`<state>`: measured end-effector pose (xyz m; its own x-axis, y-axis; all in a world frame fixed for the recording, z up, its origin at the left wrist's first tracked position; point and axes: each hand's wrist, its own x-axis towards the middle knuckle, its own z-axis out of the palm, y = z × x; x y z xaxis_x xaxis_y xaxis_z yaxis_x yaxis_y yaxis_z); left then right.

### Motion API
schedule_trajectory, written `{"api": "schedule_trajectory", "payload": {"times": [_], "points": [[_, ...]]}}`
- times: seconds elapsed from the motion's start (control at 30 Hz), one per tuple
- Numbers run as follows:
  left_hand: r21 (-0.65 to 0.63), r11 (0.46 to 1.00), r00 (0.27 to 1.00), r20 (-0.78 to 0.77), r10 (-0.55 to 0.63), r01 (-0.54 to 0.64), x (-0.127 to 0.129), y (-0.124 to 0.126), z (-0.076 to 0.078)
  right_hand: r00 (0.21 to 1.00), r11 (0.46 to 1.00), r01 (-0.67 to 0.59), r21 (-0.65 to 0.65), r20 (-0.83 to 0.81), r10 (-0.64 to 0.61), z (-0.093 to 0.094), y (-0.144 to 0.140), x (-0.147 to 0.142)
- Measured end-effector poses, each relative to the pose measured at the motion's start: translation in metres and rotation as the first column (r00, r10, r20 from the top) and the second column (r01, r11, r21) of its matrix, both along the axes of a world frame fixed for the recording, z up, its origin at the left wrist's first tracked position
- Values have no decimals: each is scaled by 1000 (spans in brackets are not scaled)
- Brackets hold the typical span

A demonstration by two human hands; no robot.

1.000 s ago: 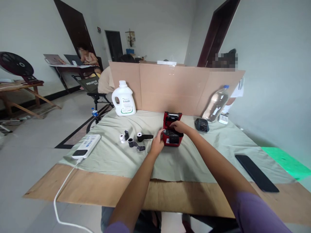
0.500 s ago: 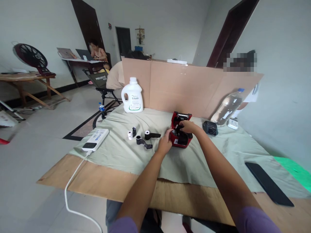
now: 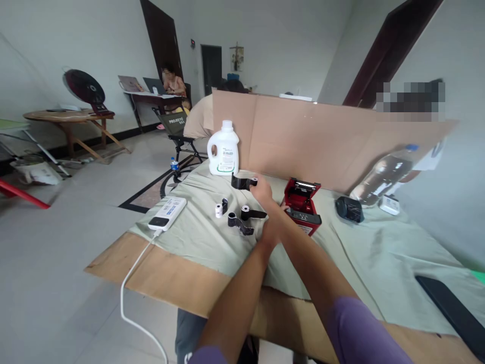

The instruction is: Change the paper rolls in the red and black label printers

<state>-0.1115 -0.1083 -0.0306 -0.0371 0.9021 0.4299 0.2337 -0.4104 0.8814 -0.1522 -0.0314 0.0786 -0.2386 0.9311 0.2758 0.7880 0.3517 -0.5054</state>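
Observation:
My right hand is raised over the cloth and grips a black ribbon roll, with a strip of it sticking out to the left. My left hand lies low on the green cloth just left of the red label printer, whose lid stands open. The right forearm crosses over the left hand's fingers and hides them. Two more black rolls and a small white roll lie on the cloth left of my hands.
A cardboard wall stands behind the table. Also here: a white detergent jug, a white power bank with a cable over the near edge, a lying water bottle, a black pouch, a black phone. A person sits far back.
My right hand left the printer's open bay and moved up and left with a black roll in it. My left hand slid off the printer's side. The view swung left.

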Motion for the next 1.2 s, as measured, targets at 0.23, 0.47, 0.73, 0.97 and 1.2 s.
{"api": "schedule_trajectory", "payload": {"times": [0.23, 0.47, 0.73, 0.97, 1.2], "points": [[89, 995, 999, -29, -33, 35, 4, 17, -17, 953, 995, 55, -89, 302, -25, -47, 1, -19], [153, 988, 987, -160, 22, 2, 3, 10, -13, 991, 990, 12, 142, -132, 7, -44, 1, -6], [349, 923, 839, -444, 315, -161, 9, -4, -9, 805, 835, -479, 273, -244, 541, -46, -32, 15], [298, 925, 820, -450, 355, -236, 9, -10, 2, 673, 667, -740, 90, 133, 728, -41, -57, 7], [159, 967, 913, -331, 240, -197, -1, -5, 5, 618, 701, -713, 10, -462, 636, -32, -52, 13]]}}
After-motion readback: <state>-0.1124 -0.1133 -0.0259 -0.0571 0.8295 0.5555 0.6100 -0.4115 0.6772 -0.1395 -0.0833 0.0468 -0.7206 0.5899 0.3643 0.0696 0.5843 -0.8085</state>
